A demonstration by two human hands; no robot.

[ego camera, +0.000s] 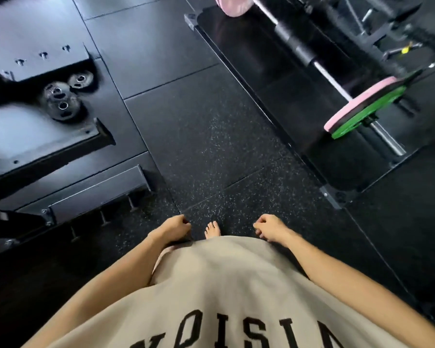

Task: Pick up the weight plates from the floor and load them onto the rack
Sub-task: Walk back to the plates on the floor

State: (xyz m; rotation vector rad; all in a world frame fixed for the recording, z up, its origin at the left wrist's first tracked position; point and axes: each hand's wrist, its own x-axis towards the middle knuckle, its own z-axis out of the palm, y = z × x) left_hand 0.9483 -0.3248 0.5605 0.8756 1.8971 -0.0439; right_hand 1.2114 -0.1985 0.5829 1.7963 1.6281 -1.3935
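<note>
Small black weight plates point(60, 100) lie in a loose pile on the dark platform at the left, with one more plate point(81, 80) just beyond them. My left hand point(172, 228) and my right hand point(269, 228) hang low in front of my beige shirt, fingers loosely curled, nothing in either. Both hands are far from the plates. A black metal rack base point(93, 194) with short pegs sits on the floor to the lower left.
A barbell point(319, 64) lies across a black lifting platform at the right, carrying pink and green plates point(367, 106) at its near end and a pink plate point(232, 6) at the far end. Speckled rubber floor point(211, 146) runs between the two platforms. My bare foot point(212, 229) shows below.
</note>
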